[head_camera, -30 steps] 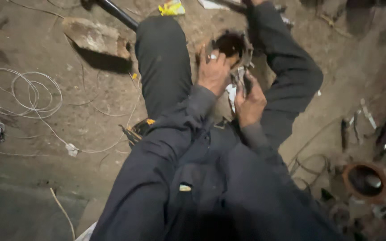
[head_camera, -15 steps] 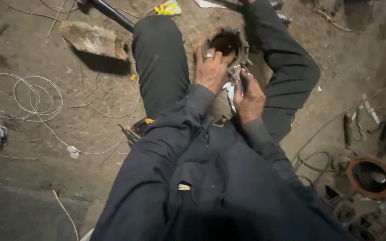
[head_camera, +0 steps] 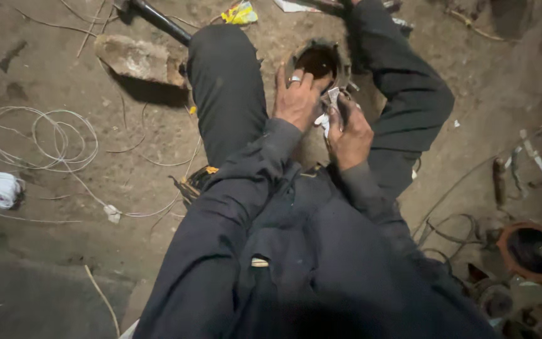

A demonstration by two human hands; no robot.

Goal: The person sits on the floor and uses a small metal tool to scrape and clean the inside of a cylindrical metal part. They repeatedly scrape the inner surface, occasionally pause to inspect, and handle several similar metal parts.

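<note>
Person seated on a dirt floor [head_camera: 64,238], legs in dark trousers spread to either side of a round rusty metal housing [head_camera: 318,59] that sits on the floor between the knees; left hand [head_camera: 296,100] rests on the near rim of the housing, fingers loosely spread, a ring on one finger, nothing pinched; right hand [head_camera: 349,135] just beside it, fingers curled and pinching a crumpled white rag [head_camera: 326,113] against the housing's near edge; the two hands nearly touch; a coil of white wire [head_camera: 42,138] lies toward the floor's left edge; a flat stone [head_camera: 136,59] near the far left, well apart from the hands; a second rusty ring-shaped part [head_camera: 531,251] at the right edge.
</note>
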